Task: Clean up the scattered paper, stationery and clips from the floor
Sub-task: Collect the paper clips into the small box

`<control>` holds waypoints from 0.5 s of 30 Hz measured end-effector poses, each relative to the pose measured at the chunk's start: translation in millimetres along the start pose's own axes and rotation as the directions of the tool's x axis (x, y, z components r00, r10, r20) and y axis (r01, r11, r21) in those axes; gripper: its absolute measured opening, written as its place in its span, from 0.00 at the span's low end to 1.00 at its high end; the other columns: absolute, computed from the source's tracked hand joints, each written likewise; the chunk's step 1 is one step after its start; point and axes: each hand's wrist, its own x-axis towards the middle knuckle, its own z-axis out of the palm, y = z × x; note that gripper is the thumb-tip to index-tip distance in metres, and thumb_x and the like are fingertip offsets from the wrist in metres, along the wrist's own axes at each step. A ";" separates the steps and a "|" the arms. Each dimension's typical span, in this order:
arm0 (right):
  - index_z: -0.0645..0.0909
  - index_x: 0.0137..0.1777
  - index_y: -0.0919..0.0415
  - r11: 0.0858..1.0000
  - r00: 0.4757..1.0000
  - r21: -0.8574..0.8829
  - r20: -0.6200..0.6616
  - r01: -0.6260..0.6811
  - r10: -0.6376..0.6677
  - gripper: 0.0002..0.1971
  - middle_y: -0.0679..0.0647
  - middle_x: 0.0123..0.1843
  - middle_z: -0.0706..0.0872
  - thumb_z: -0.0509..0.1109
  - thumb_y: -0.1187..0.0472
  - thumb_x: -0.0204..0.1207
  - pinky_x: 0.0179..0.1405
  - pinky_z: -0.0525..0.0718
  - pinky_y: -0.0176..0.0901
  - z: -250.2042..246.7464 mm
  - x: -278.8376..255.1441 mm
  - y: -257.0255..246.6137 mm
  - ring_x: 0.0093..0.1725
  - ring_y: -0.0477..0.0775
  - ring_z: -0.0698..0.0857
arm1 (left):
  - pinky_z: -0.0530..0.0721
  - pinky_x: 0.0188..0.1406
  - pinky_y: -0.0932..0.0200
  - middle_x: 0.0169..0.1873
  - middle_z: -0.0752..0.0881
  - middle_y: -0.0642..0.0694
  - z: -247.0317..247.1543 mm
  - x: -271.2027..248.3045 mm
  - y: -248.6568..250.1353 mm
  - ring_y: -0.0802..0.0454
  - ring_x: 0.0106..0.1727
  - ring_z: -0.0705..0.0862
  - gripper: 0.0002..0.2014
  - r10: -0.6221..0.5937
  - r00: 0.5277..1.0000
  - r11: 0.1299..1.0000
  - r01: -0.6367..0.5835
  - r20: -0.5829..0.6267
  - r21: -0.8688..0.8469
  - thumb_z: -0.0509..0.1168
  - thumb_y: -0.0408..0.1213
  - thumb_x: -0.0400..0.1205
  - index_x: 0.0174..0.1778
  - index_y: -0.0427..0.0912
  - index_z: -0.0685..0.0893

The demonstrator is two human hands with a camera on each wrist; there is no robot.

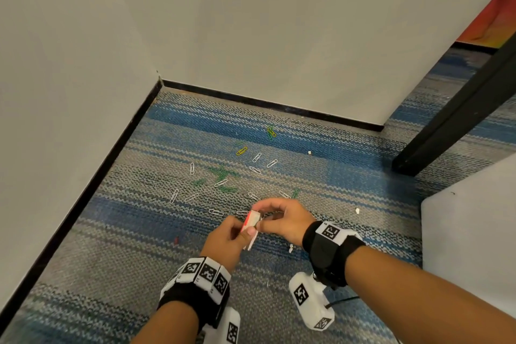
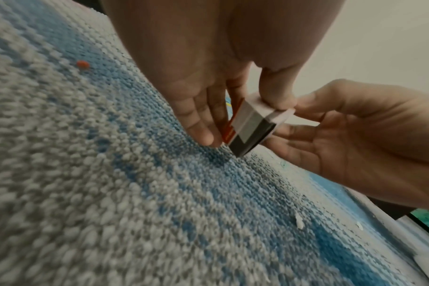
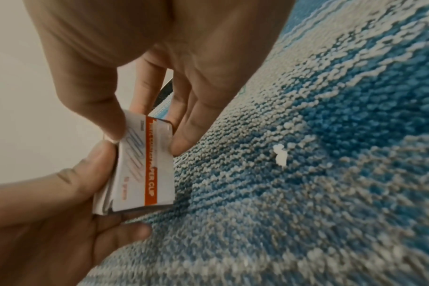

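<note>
A corner of pale walls [image 1: 251, 22] with a black skirting strip [image 1: 268, 105] meets a carpeted floor [image 1: 117, 260] striped in blue and grey. Both hands are together low over the carpet, clamped on one small paper clip box [image 1: 252, 221]: the left hand [image 1: 227, 240] pinches it between thumb and fingers, and the right hand [image 1: 282, 222] grips its far end with thumb and fingertips. In the right wrist view the box [image 3: 145, 164] is white with an orange band and a drawing of clips on its face; in the left wrist view the box [image 2: 251, 128] seems to have an inner tray slid partly out of its sleeve, though blur makes that uncertain.

Scattered paper clips lie on the floor beyond the hands: white ones [image 1: 192, 168], a tangle of green ones [image 1: 222, 173], a yellow one [image 1: 241, 151] and a further green and yellow cluster [image 1: 270, 132] nearer the wall. A small red bit [image 1: 176, 240] lies to the left of the left hand, and white paper scraps [image 1: 356, 210] sit to the right, one more [image 1: 309, 152] farther back. A black door frame [image 1: 460, 109] slants across the right side
</note>
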 end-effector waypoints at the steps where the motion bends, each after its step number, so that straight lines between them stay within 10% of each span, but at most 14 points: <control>1: 0.85 0.53 0.56 1.000 1.000 -0.007 0.020 -0.001 0.001 0.17 0.47 0.49 0.85 0.75 0.73 0.68 0.46 0.83 0.32 0.0 -0.1 -0.4 0.41 0.46 0.84 | 0.69 0.32 0.61 0.28 0.79 0.53 0.2 -0.2 -1.2 0.57 0.30 0.75 0.12 0.005 1.000 1.000 -0.005 -0.007 0.011 0.69 0.50 0.76 0.33 0.49 0.75; 6: 0.82 0.60 0.62 1.000 0.996 -0.027 0.085 -0.010 0.012 0.21 0.56 0.55 0.86 0.69 0.79 0.70 0.48 0.81 0.28 0.6 -1.9 -0.4 0.45 0.41 0.84 | 0.85 0.46 0.44 0.41 0.86 0.46 -0.4 -3.2 -4.9 0.49 0.40 0.85 0.12 -0.079 0.997 0.995 0.080 0.022 -0.059 0.66 0.54 0.74 0.45 0.50 0.79; 10: 0.82 0.55 0.59 0.998 0.997 -0.035 0.062 -0.043 0.045 0.23 0.57 0.53 0.86 0.61 0.84 0.69 0.47 0.82 0.33 0.3 -0.2 5.4 0.49 0.46 0.84 | 0.83 0.27 0.58 0.40 0.87 0.46 -4.0 -4.8 -1.3 0.52 0.29 0.86 0.15 -0.135 0.990 0.967 0.142 0.049 -0.209 0.54 0.41 0.86 0.69 0.54 0.69; 15: 0.84 0.44 0.51 0.992 0.999 -0.124 0.018 -0.025 0.028 0.20 0.47 0.42 0.84 0.62 0.79 0.72 0.39 0.80 0.35 1.3 2.6 1.6 0.41 0.46 0.81 | 0.83 0.29 0.56 0.44 0.86 0.47 -0.3 -7.7 10.1 0.44 0.38 0.87 0.16 -0.141 0.989 0.977 0.144 0.034 -0.154 0.51 0.38 0.86 0.60 0.66 0.71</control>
